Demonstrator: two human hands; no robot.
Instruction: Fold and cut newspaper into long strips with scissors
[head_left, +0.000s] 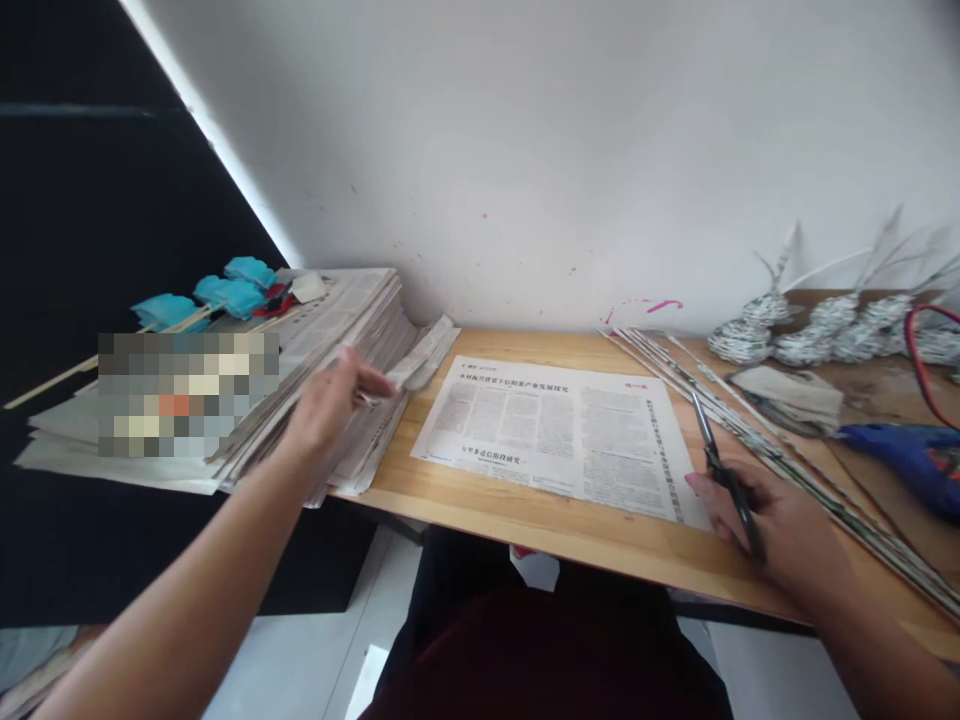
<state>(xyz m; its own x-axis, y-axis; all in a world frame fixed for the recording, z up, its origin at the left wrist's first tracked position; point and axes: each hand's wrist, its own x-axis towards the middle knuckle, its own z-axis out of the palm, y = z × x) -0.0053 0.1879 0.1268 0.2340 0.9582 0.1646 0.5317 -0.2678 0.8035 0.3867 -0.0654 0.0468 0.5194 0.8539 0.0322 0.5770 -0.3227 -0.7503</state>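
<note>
My right hand is closed around black-handled scissors, whose blades point away from me over the table. It rests at the right edge of a newspaper sheet that lies flat on the wood. On the left, my left hand is over the side of a tall newspaper stack, fingers stretched out and slightly blurred. Its fingertips are close to a folded newspaper piece; whether they touch it is unclear. Nothing can be made out between those fingers.
Thin rolled paper sticks run diagonally along the right of the wooden table. Woven paper shapes stand by the wall, with a blue tool in front. Blue wrapped bundles on sticks lie on the stack.
</note>
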